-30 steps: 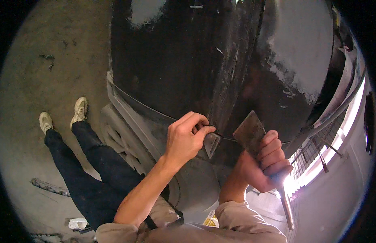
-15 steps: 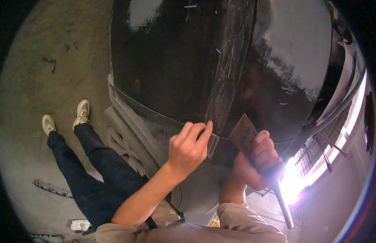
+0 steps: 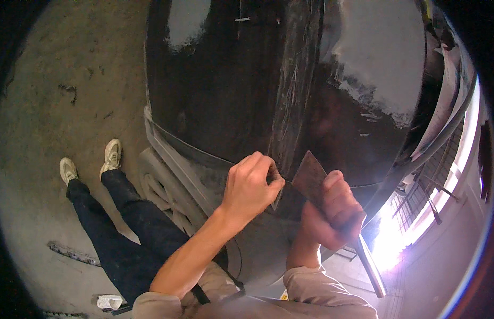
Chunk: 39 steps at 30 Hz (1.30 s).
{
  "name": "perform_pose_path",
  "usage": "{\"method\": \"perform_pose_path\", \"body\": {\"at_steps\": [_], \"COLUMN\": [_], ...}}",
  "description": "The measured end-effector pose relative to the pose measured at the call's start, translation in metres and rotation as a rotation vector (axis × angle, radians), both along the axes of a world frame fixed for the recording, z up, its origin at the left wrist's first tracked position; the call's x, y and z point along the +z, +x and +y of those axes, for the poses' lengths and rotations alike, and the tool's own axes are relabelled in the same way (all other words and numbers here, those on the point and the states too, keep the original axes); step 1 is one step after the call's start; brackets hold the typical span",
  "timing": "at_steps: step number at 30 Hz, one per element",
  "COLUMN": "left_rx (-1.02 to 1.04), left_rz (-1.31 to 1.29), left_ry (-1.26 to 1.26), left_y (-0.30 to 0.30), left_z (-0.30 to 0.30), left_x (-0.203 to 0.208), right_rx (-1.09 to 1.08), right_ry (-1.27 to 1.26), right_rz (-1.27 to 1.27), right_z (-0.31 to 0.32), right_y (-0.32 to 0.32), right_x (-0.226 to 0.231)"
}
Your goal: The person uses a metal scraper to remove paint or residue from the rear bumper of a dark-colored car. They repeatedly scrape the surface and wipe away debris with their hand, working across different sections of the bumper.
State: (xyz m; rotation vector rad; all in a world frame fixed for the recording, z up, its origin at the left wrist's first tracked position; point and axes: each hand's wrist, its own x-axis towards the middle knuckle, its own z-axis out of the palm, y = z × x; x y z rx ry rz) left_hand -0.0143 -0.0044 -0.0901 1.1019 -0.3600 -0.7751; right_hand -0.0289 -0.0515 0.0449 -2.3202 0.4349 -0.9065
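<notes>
My right hand [image 3: 336, 210] is wrapped around a scraper [image 3: 309, 178] with a flat, dark, square-cornered blade and a shiny tubular metal handle. The blade points away from me, just over a seam in the dark car body panel [image 3: 225, 95]. To its left, my left hand [image 3: 251, 183] is closed in a pinch, thumb against curled fingers, at the near end of a scratched, residue-streaked strip [image 3: 292, 95] running along the panel. Whatever sits between those fingertips, if anything, is too small to make out. A narrow trim end [image 3: 277, 201] shows just beneath the thumb.
Grey patches [image 3: 380, 58] cover parts of the panel at the far right and far left. A wheel [image 3: 164, 186] is beside my legs at left. On the floor lie a dark strip [image 3: 74, 252] and a white object [image 3: 108, 302]. Bright light comes from the right.
My left index finger, stretched forward along the strip before, has curled back to the thumb. The scraper in my right hand has shifted slightly left. The whole view has moved a little.
</notes>
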Motion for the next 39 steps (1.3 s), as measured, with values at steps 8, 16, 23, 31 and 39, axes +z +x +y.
{"method": "perform_pose_path", "body": {"at_steps": [8, 16, 23, 31, 39], "left_rx": [-0.016, 0.31, 0.231, -0.249, -0.175], "left_rz": [0.579, 0.267, 0.181, -0.026, 0.167], "left_ry": [0.201, 0.755, 0.864, -0.256, -0.453], "left_y": [0.049, 0.093, 0.106, 0.01, 0.01], "left_z": [0.089, 0.221, 0.208, 0.073, 0.051], "left_x": [-0.085, -0.276, -0.25, 0.024, 0.03], "right_rx": [0.154, 0.138, 0.079, 0.127, 0.137], "right_ry": [-0.014, 0.078, -0.115, -0.062, -0.08], "right_rz": [0.119, 0.001, 0.063, 0.047, 0.13], "right_z": [-0.016, -0.023, -0.02, -0.025, -0.013], "right_y": [0.015, 0.018, 0.016, 0.02, 0.016], "right_x": [-0.006, -0.011, -0.009, -0.005, -0.033]}}
